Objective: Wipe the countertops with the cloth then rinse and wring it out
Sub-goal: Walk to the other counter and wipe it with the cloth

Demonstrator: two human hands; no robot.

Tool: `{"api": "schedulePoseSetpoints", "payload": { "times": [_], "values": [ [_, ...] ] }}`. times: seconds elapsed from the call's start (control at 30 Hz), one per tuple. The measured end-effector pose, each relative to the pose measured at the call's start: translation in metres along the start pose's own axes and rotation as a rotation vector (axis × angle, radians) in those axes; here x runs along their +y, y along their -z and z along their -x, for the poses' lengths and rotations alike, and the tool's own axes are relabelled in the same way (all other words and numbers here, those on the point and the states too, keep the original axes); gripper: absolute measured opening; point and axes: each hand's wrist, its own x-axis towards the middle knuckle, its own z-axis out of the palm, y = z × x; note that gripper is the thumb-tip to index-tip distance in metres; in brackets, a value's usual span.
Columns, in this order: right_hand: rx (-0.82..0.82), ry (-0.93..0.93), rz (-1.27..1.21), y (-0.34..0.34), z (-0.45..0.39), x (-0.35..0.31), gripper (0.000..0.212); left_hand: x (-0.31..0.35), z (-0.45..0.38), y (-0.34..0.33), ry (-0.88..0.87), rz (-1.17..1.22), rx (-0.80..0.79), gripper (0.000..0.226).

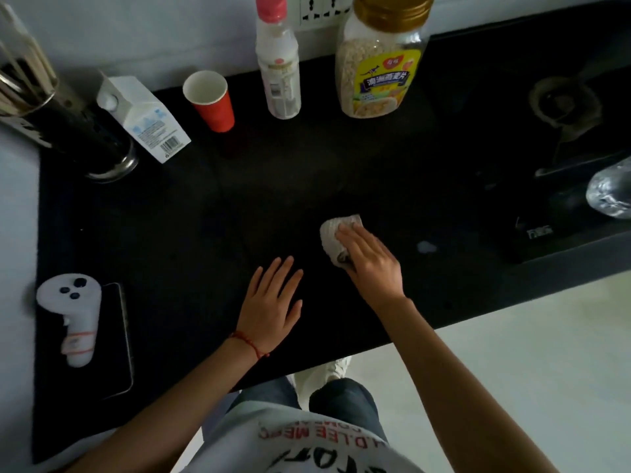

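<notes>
A small pale grey cloth (333,233) lies bunched on the black countertop (191,216), right of centre. My right hand (370,262) lies flat on top of it, pressing it to the surface, with the cloth's left and far edges showing past the fingers. My left hand (271,302) rests palm down on the bare counter just left of the cloth, fingers spread and holding nothing. A red string bracelet circles that wrist. A small pale smear (426,246) sits on the counter to the right of the cloth.
Along the back stand a utensil holder (78,131), a white carton (143,119), a red paper cup (210,100), a white bottle (278,63) and an oat jar (380,63). A white controller (73,315) lies on a phone at left. A stove (563,107) and plastic bottle (611,194) are at right.
</notes>
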Motion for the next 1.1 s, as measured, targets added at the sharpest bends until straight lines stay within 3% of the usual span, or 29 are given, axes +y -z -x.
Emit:
{"api": "schedulePoseSetpoints", "payload": {
  "times": [0.13,0.3,0.37,0.5,0.57,0.67,0.73,0.8,0.87,1.0,1.03,1.1],
  "values": [
    [0.067,-0.288,0.059,0.025,-0.009,0.022,0.055,0.023,-0.015,0.005,-0.112,0.018,0.023,0.049],
    [0.216,-0.644,0.014,0.043,0.023,0.050,0.051,0.047,-0.035,0.000,-0.252,0.006,-0.061,0.049],
    [0.286,-0.599,0.000,0.029,0.032,0.030,0.047,0.050,-0.038,-0.004,-0.259,0.005,-0.078,0.048],
    [0.127,-0.219,0.044,0.017,0.056,0.021,0.044,0.048,-0.037,-0.010,-0.268,0.035,-0.068,0.047],
    [0.257,-0.321,0.067,0.026,0.065,0.051,0.040,0.048,-0.038,-0.010,-0.265,0.045,-0.070,0.048],
    [0.456,-0.691,-0.003,0.034,0.069,0.067,0.039,0.049,-0.038,-0.009,-0.254,0.049,-0.068,0.048],
    [0.449,-0.621,0.012,0.023,0.062,0.038,0.040,0.049,-0.037,-0.010,-0.257,0.044,-0.060,0.048],
    [0.291,-0.374,0.027,0.009,0.068,0.014,0.041,0.049,-0.037,-0.009,-0.257,0.054,-0.059,0.048],
    [0.256,-0.281,0.063,0.013,0.082,0.027,0.042,0.049,-0.037,-0.009,-0.262,0.065,-0.065,0.049],
    [0.506,-0.706,0.043,0.034,0.092,0.068,0.038,0.049,-0.038,-0.009,-0.269,0.055,-0.058,0.048],
    [0.511,-0.719,0.043,0.030,0.091,0.060,0.038,0.049,-0.038,-0.008,-0.269,0.054,-0.053,0.048],
    [0.463,-0.514,0.064,0.013,0.091,0.030,0.040,0.050,-0.038,-0.008,-0.270,0.059,-0.042,0.048]
  ]
}}
